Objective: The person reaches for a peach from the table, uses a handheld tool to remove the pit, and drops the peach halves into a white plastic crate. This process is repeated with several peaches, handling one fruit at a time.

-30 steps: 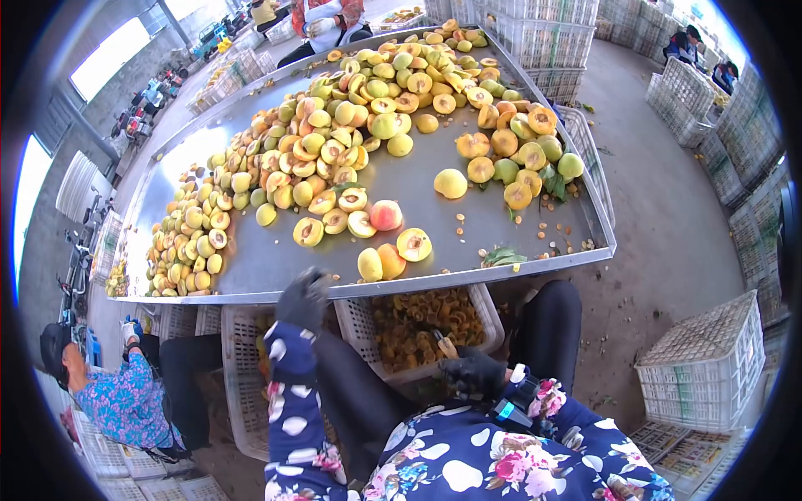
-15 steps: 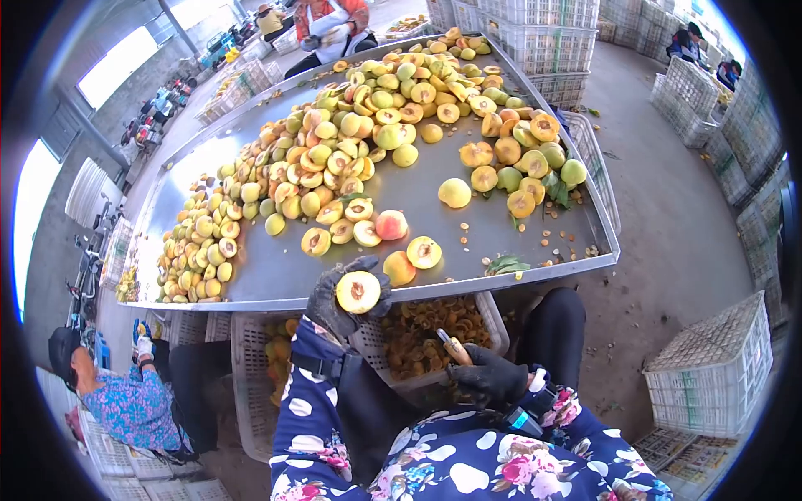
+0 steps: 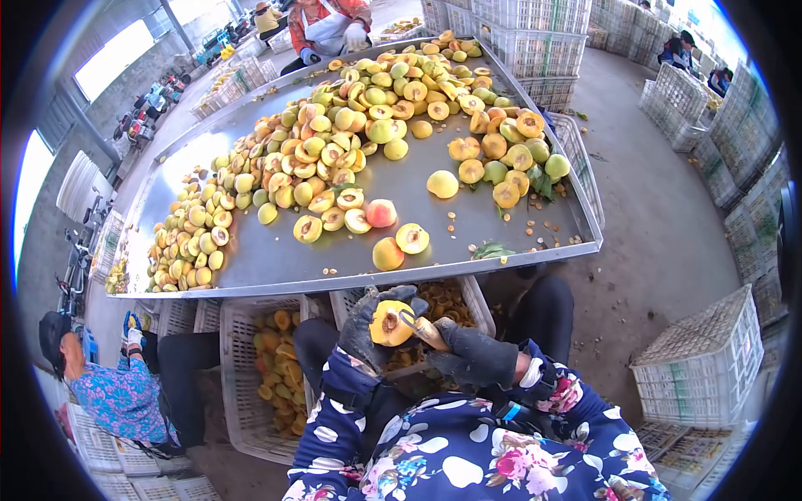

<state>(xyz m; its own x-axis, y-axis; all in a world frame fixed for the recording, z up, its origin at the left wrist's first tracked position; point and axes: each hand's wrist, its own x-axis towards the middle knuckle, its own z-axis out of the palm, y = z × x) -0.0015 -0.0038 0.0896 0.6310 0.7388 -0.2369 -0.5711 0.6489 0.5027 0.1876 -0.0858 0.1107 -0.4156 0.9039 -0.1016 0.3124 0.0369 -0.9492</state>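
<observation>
My gloved left hand is closed around a yellow peach half, its cut face and brown pit hollow showing. In my gloved right hand is a small pitting knife with a wooden handle. The metal end of the knife meets the cut face beside the hollow. Both hands are over a white crate of cut scraps, just below the edge of a metal table. A halved peach and a reddish peach lie on the table nearby.
A large heap of peach halves covers the table's middle. A crate of peach halves stands at my left. Beside it sits a person in a blue patterned top; another in an apron is across the table. Stacked crates stand right.
My left hand has drawn back from the table edge toward my body with the peach half. My right hand has risen, bringing the knife to its cut face. The view has shifted slightly.
</observation>
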